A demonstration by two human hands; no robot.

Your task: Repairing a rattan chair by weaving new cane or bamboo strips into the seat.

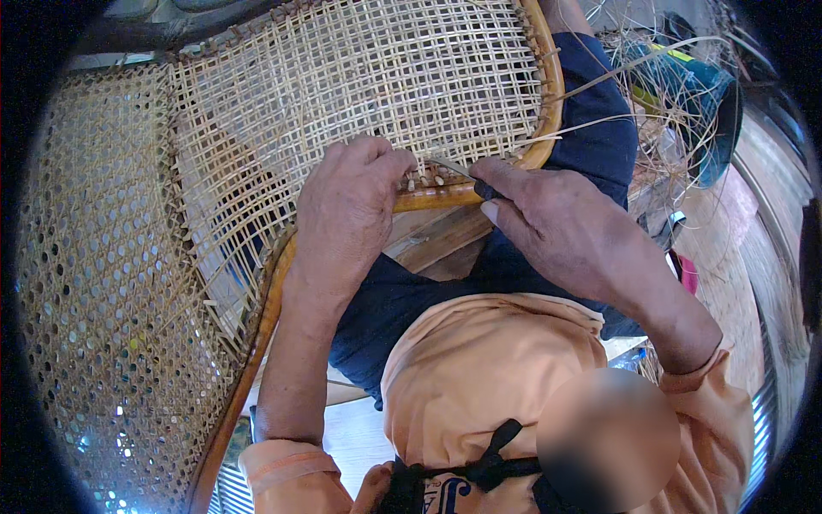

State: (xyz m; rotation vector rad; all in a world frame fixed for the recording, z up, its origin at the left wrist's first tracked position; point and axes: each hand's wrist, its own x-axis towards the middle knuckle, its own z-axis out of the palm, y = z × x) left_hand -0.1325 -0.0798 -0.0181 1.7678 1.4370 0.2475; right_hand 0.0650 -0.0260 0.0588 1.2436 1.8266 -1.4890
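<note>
A woven cane panel [368, 86] with an open square mesh lies across my lap, set in a curved, varnished wooden frame [437, 199]. My left hand [347, 193] rests on the mesh by the near rail. Its fingers are curled together at the weave's edge, and whatever they pinch is hidden. My right hand [569, 218] grips a thin metal-bladed tool [451, 165] by its dark handle, thumb and forefinger pressed on it. The tool's tip points left over the edge of the weave, close to my left fingertips. Short cane ends or pegs [425, 181] stick up along the rail there.
A finished-looking cane section [103, 231] with finer holes spreads to the left. Loose cane strands [685, 103] tangle at the far right beside a teal container [715, 128]. One long strand [591, 133] juts right past the frame. Wooden boards [719, 283] lie at right.
</note>
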